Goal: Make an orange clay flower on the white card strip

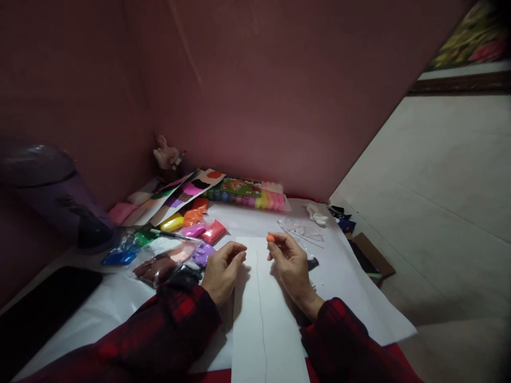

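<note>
My right hand (293,266) pinches a small lump of orange modelling clay (271,238) between thumb and fingertips. Opposite it, my left hand (224,270) is loosely curled, with a small gap between thumb and forefinger and nothing visible in it. Both hands hover over a long white strip of card (249,319), one on each side. A thin wavy pencil line (260,303) runs down the strip's length. Close to my left hand lies a purple packet of clay (203,254).
Left of the strip lie several clay packets, including red (214,232), yellow (172,222) and brown (154,268). Behind them are painted sheets (187,194) and a multicoloured clay pack (239,192). Clear plastic wrapping (301,229) lies right. A purple container (51,191) stands far left.
</note>
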`<state>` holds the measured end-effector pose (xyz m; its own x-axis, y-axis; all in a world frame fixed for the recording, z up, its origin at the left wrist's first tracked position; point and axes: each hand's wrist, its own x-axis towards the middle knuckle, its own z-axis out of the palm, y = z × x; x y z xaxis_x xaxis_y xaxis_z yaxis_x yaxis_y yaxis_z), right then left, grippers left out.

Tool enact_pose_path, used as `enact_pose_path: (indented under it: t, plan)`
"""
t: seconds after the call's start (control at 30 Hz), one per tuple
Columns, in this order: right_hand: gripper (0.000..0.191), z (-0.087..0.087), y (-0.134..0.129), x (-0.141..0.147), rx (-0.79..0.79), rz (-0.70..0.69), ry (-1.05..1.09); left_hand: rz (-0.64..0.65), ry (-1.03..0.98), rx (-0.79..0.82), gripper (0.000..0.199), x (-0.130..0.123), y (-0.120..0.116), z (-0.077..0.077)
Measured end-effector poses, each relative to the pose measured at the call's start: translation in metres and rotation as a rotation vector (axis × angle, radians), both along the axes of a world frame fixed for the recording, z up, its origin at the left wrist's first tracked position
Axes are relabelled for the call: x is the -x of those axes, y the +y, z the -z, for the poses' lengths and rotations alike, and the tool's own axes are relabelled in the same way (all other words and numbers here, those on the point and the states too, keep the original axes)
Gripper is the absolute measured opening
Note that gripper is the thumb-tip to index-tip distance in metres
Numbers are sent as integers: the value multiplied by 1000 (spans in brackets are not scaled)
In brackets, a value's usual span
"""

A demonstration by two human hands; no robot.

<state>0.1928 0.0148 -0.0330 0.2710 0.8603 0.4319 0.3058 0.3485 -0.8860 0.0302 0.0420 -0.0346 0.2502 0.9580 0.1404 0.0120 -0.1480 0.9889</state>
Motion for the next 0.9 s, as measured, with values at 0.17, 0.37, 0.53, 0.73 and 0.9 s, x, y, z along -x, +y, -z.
enact_pose_path:
  t: [0.17,0.37,0.53,0.73,0.9]
  plan:
    - [16,2,3,-4,114,46,-163,-19,135,-84,13,-1,2,5]
    - [6,4,2,-4,122,38,-465,-24,174,-97,14,-1,2,4]
    - [9,7,6,-3,111,19,-527,-40,191,-134,15,-1,1,3]
    - [9,8,9,-2,114,20,-606,-35,227,-139,16,-1,0,2]
    - [6,9,9,-3,126,-1,-652,-19,285,-165,17,0,-1,1]
